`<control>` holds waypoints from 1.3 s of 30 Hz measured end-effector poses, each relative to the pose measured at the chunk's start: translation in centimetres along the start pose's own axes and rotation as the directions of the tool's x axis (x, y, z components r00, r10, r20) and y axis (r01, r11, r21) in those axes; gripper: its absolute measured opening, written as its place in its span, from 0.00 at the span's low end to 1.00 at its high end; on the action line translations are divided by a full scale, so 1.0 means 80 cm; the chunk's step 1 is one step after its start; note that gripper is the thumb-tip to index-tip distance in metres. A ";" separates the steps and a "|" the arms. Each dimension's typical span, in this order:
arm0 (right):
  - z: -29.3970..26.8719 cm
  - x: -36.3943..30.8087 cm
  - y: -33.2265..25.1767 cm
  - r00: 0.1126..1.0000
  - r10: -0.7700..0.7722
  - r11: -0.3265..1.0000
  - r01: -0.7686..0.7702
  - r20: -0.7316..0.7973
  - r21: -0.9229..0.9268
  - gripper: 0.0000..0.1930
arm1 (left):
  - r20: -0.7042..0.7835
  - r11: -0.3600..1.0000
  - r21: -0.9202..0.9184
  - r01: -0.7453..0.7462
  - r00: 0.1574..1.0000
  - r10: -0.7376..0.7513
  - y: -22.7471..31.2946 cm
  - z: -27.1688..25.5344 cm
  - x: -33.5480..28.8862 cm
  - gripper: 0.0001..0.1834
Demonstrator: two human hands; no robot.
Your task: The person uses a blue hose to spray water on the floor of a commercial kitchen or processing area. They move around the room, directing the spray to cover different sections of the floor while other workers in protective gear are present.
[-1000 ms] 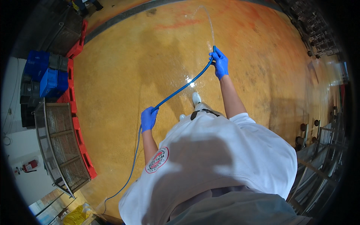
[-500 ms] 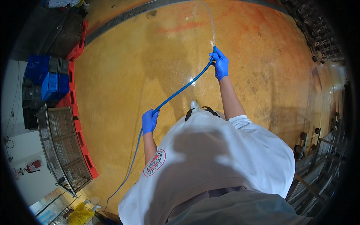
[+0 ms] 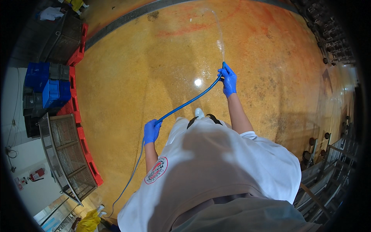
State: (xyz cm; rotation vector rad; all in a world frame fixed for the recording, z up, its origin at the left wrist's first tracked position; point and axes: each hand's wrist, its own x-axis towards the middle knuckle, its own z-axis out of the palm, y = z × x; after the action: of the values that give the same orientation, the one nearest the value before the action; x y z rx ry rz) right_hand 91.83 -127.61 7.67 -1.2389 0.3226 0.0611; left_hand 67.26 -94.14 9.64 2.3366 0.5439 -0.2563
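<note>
A blue hose (image 3: 189, 101) runs between my two hands, both in blue gloves. Close behind its open end, my right hand (image 3: 229, 82) grips it out ahead of me. Lower and to the left, my left hand (image 3: 152, 130) is wrapped round the hose, which trails on down to the floor at the lower left. From the end a thin stream of water (image 3: 221, 40) arcs forward onto the yellow-orange floor (image 3: 262, 81). The floor around the hose glistens wet.
Red pallets (image 3: 85, 154) line the left side, with stacked blue crates (image 3: 57, 92) and a metal mesh cart (image 3: 69, 150). A drain channel (image 3: 135, 16) crosses the far floor. Metal racks (image 3: 328, 174) on wheels stand at right. A person in yellow (image 3: 91, 220) is at lower left.
Both hands have come slightly back toward me with the hose, and its end is nearer. The water stream has shifted with it. My grip stays the same.
</note>
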 end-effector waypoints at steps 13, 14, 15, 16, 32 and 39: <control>0.036 0.003 0.012 0.999 -0.001 1.000 0.000 -0.055 -0.017 0.18 | 0.056 0.998 0.019 -0.052 0.997 0.051 -0.012 -0.047 0.039 0.14; 0.044 0.006 0.011 0.999 0.004 1.000 -0.006 -0.050 -0.024 0.18 | 0.056 0.998 0.031 -0.048 0.997 0.046 -0.015 -0.050 0.042 0.14; 0.052 0.008 0.011 0.999 0.010 0.999 -0.011 -0.044 -0.033 0.18 | 0.055 0.998 0.042 -0.044 0.998 0.041 -0.018 -0.053 0.045 0.14; 0.057 0.009 0.013 1.000 0.016 0.999 -0.017 -0.026 -0.049 0.18 | 0.053 0.997 0.054 -0.051 0.997 0.048 -0.023 -0.054 0.044 0.14; 0.099 0.024 0.036 0.997 0.061 0.997 -0.059 0.042 -0.041 0.19 | -0.008 0.999 -0.014 -0.043 0.999 0.043 -0.050 -0.061 0.032 0.12; 0.106 0.033 0.035 0.998 0.044 0.999 -0.043 0.047 -0.019 0.18 | 0.005 0.999 -0.010 -0.045 0.999 0.045 -0.044 -0.064 0.037 0.14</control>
State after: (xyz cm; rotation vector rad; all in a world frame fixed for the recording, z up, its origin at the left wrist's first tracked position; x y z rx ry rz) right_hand 95.47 -119.10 6.77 -1.2461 0.3085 0.1311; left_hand 68.44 -87.40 10.30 2.3351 0.4886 -0.2387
